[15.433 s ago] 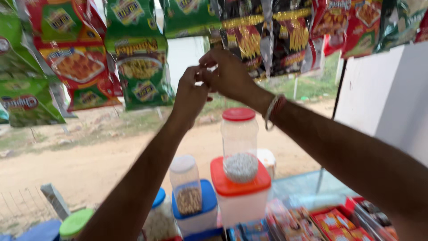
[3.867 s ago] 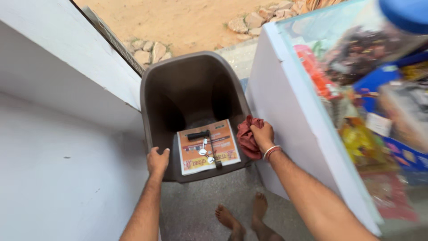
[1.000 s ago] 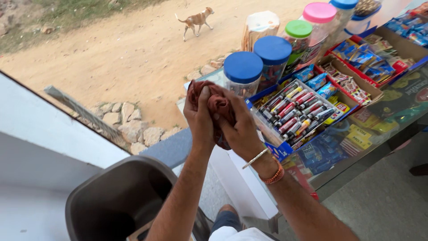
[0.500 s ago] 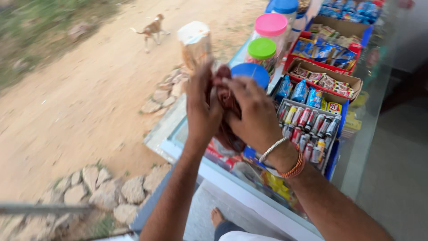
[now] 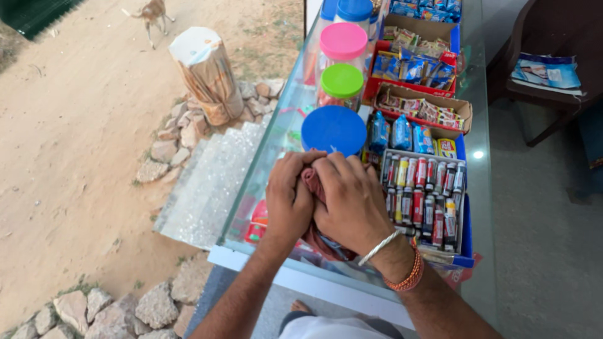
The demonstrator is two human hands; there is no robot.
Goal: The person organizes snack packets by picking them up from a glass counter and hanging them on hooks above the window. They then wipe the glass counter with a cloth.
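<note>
While you stand at the glass-topped table [image 5: 483, 163], both of your hands are closed together around a dark red cloth [image 5: 312, 183]. Your left hand [image 5: 287, 202] wraps the cloth from the left, fingers curled over its top. Your right hand [image 5: 352, 202] covers it from the right, fingers bent and pressing inward, touching the left hand's fingers. Only a strip of the cloth shows between the two hands, and a darker fold hangs out below the right palm. The cloth sits above the near edge of the table, held in the hands; whether it touches the glass cannot be told.

Your right wrist carries a silver bangle [image 5: 380, 246] and an orange beaded band [image 5: 409, 274] just beside it.

Directly beyond your hands stands a jar with a blue lid [image 5: 333, 129], near your fingertips. Behind it, in a row running away from you, stand a jar with a green lid [image 5: 342, 80] and a jar with a pink lid [image 5: 343, 41]. To the right of your hands lies an open box of small upright tubes [image 5: 424, 194], close to your right hand. Farther back sit a cardboard box of wrapped sweets [image 5: 427, 110] and a red box of blue packets [image 5: 418, 59].

Outside, left of the table, a wrapped post [image 5: 207, 72] stands among stones on sandy ground, and a dog [image 5: 151, 12] is well apart at the top edge. A dark chair [image 5: 553, 37] with papers on it stands at the upper right.
</note>
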